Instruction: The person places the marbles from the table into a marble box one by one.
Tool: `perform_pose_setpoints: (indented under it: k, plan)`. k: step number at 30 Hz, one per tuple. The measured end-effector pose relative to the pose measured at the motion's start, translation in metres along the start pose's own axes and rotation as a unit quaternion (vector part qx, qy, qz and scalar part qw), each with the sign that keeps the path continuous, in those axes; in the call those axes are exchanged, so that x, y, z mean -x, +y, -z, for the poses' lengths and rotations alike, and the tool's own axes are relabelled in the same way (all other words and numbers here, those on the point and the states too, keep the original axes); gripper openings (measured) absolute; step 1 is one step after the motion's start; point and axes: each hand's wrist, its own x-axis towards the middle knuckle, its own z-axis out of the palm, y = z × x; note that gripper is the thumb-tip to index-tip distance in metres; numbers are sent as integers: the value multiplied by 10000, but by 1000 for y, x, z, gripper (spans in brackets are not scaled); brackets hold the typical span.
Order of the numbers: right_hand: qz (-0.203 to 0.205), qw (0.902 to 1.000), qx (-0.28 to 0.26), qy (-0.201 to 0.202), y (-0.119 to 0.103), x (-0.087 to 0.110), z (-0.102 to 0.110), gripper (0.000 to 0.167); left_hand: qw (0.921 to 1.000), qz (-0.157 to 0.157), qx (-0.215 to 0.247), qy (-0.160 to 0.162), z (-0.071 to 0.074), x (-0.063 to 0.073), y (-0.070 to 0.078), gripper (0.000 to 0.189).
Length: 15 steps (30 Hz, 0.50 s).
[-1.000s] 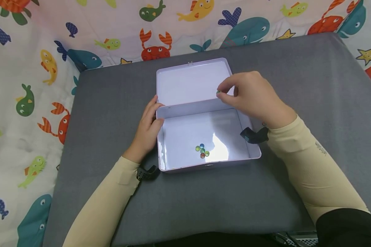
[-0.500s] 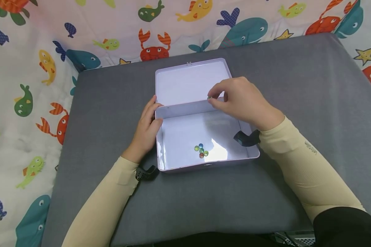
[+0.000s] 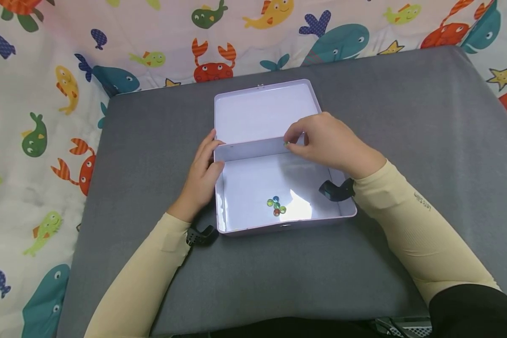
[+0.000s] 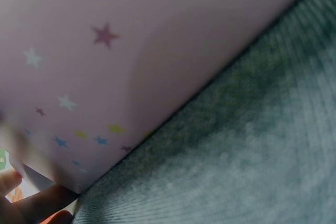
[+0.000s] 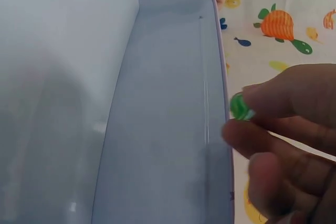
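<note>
A tin box (image 3: 253, 188) stands with its lid (image 3: 266, 110) laid back; it is white inside, pink with stars outside (image 4: 173, 40). My left hand (image 3: 198, 178) holds its left side near the hinge corner, thumb over the rim. In the left wrist view, fingers (image 4: 42, 203) lie at the box's lower corner. My right hand (image 3: 329, 143) pinches a green glass marble (image 5: 240, 106) between thumb and forefinger, near the hinged back wall. Several glass marbles (image 3: 276, 205), green, blue and red, lie clustered on the box floor near the front wall.
A grey cloth-covered table (image 3: 279, 277) lies under the box. Behind and to the left hangs a white curtain (image 3: 152, 28) printed with sea animals. Dark wrist straps (image 3: 338, 190) sit at both cuffs; the right one hangs over the box.
The right hand has moved left and toward the person, then slightly lower, with the marble still pinched. The left hand and the clustered marbles stay in place.
</note>
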Motion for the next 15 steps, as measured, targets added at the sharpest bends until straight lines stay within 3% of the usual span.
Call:
perform_pose_setpoints:
  k: [15]
  plan:
    - [-238, 9944, 105, -1025, 3, -4, -6, 9, 10000, -14, -30, 9, 0, 0, 0, 39]
